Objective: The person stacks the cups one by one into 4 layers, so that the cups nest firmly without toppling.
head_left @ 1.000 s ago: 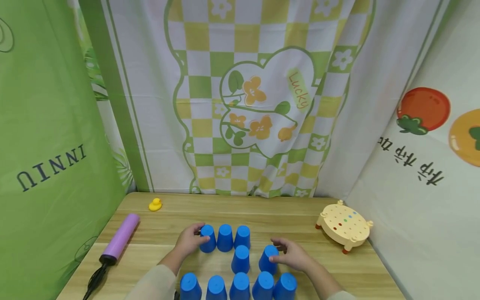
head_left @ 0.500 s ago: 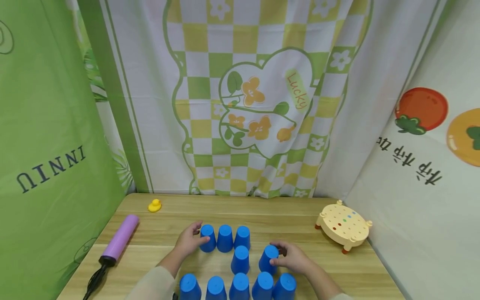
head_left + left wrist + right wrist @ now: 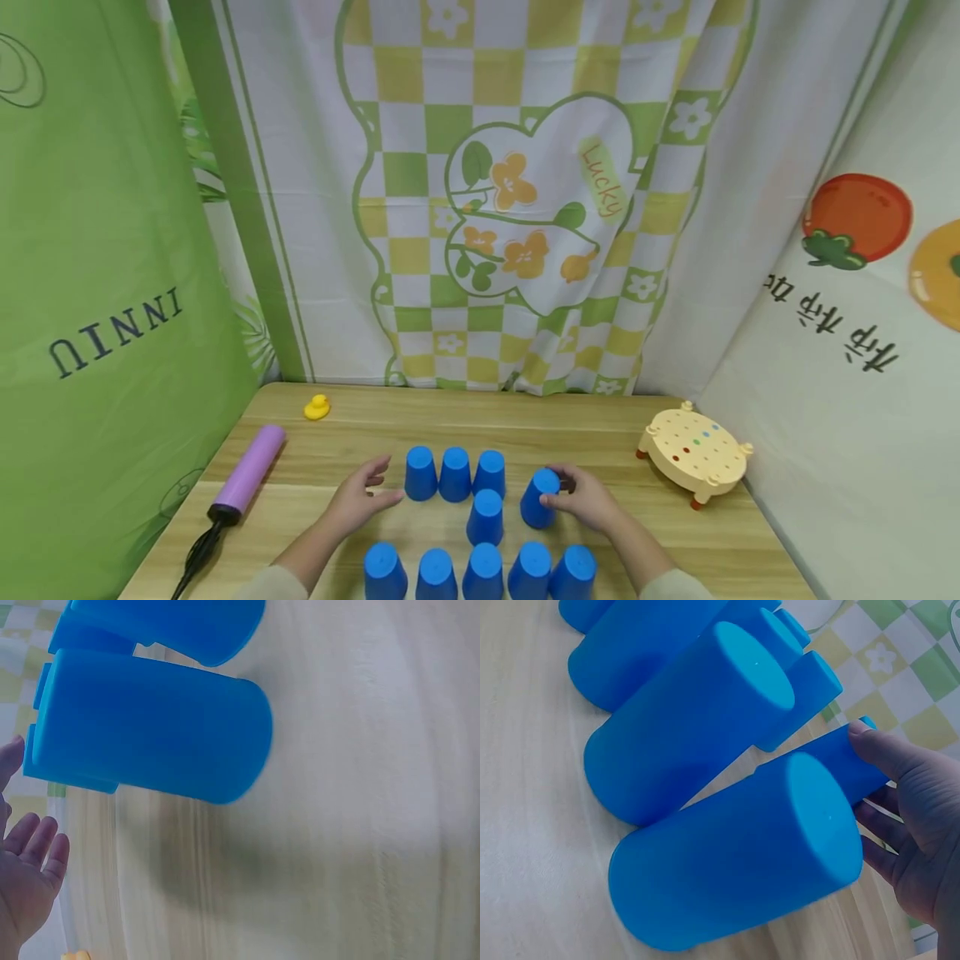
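Note:
In the head view, my right hand grips a blue cup, thumb on its near side, right of the others. The right wrist view shows that cup partly hidden behind a front-row cup, with my thumb on it. My left hand holds nothing; its fingers are spread just left of the leftmost back-row cup. A gap also shows between left hand and cups in the left wrist view. Another upside-down cup stands between the back row and the front row.
The wooden table carries a yellow rubber duck at the back left. A purple hand pump lies along the left side. A cream pegboard stool stands at the right. Curtains hang behind the table.
My left hand has let go of the leftmost back-row cup and drawn left. The right hand has shifted its cup a little toward the back row. The head view has swung slightly left.

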